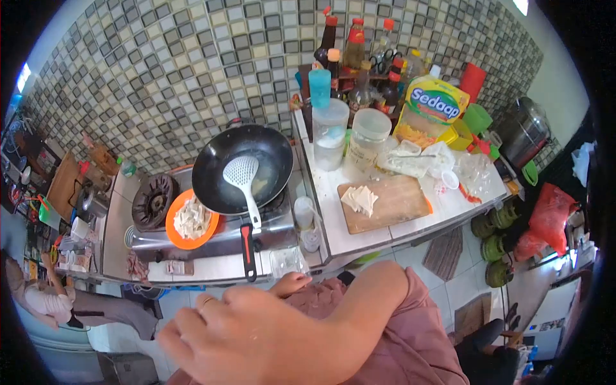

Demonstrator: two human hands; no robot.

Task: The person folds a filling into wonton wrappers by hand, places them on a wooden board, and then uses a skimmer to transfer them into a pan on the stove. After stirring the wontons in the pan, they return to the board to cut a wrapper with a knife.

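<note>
My right hand (244,337) is raised close to the camera, its back toward me and a ring on one finger. Its fingers are curled in and nothing shows in them. Below the counter's front edge, my left hand (290,284) is closed near a clear plastic container (287,262), its palm hidden. Beyond the hands, a black wok (212,170) sits on the stove with a white slotted spatula (242,178) resting in it. Pale pieces (192,218) fill an orange plate (172,236) left of the wok. Sliced pale pieces (360,199) lie on a wooden cutting board (398,205).
Sauce bottles (355,45), clear canisters (330,138) and a Sedaap pouch (433,106) stand at the counter's back. The other burner (154,202) is beside the orange plate. A person (54,298) stands at far left. Green gas cylinders (495,250) sit at right.
</note>
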